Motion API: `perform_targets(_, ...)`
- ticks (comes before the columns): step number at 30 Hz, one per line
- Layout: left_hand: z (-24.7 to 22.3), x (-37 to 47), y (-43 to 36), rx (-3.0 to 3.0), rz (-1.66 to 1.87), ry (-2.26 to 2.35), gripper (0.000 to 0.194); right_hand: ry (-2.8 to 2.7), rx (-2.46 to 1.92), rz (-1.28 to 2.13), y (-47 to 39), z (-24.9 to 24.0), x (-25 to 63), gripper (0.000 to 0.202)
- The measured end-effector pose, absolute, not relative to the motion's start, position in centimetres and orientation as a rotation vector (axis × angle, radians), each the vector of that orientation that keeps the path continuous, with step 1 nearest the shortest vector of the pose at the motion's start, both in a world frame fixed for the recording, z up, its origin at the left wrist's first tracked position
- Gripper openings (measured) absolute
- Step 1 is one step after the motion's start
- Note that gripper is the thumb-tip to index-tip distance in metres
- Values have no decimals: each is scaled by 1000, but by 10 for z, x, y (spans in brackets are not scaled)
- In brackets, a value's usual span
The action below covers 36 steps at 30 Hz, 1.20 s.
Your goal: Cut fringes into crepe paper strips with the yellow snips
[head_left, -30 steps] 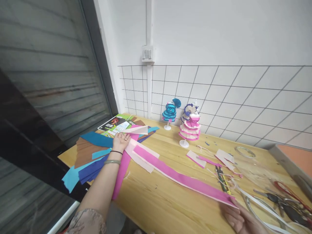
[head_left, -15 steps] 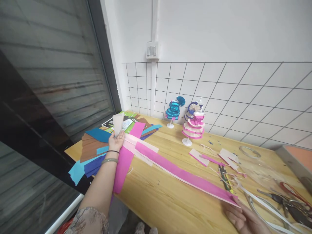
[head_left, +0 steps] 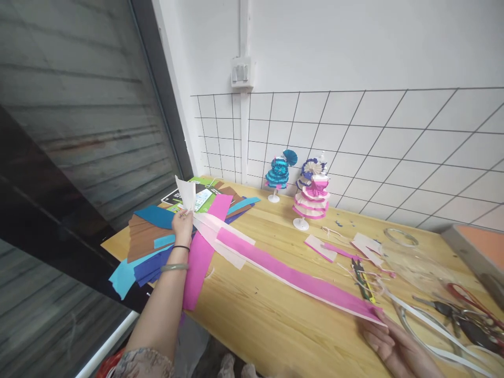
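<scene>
My left hand (head_left: 183,221) is closed on a pale paper strip (head_left: 187,195), gathered at the fingers, its upper end standing above them. The strip's other part fans out to the right over a wide magenta strip (head_left: 200,262). A long magenta strip with a pale edge (head_left: 283,273) runs diagonally across the wooden table (head_left: 252,325). At its lower right end, my right hand (head_left: 380,333) pinches the tip between thumb and fingers. Under and beside my left forearm lie brown (head_left: 147,236), teal (head_left: 155,215) and dark blue (head_left: 151,266) paper pieces.
Small paper dresses on stands, one teal (head_left: 279,173) and one pink and cream (head_left: 311,202), stand at the back. Yellow-and-black cutters (head_left: 364,281), cut scraps (head_left: 321,248), a clear ring (head_left: 400,237) and scissors (head_left: 472,328) lie at the right.
My left hand has turned and closed, lifting and bunching the pale strip that lay flatter under it. My right hand keeps hold of the magenta strip's end. The view has shifted slightly.
</scene>
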<state>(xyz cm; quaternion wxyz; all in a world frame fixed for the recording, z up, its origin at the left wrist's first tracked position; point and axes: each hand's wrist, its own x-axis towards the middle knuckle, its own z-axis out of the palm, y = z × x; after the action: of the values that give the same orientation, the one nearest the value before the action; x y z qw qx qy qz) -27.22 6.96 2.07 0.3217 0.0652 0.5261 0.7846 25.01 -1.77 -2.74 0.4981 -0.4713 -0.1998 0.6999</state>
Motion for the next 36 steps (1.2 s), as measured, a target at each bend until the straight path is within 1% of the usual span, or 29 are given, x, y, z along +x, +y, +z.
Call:
perform_targets(5,12,-252,64,356,1887,1617,24,-495,-1159,1694,-16,-27,251,27)
perform_targets(8,10,-242,59,499,1729,1895,30,-470,-1140,1707,-16,-27,251,27)
perform_targets(11,11,-243,52,577,1653,2154,34,-423,-1087,1750,-17,-27,250,27)
perform_targets(15,10,-253,51,909,1360,2410,54,-430,-1087,1757,-17,-26,249,27)
perform_targets(18,9,-259,57,1131,1214,2471,65,-451,-1120,1747,-17,-25,250,28)
perform_targets(20,10,-262,62,1225,1180,2475,64,-445,-1143,1729,-18,-26,251,28)
perform_targets(24,21,-276,69,1375,1181,2443,51,-446,-1141,1715,-18,-29,252,27)
perform_targets(29,57,-298,83,1558,1264,2310,43,-467,-1099,1749,-16,-29,252,26)
perform_targets(34,107,-292,110,1747,1326,1990,41,-482,-1084,1758,-16,-27,251,26)
perform_targets(36,128,-280,116,1705,1473,1635,42,-449,-1053,1757,-17,-29,251,26)
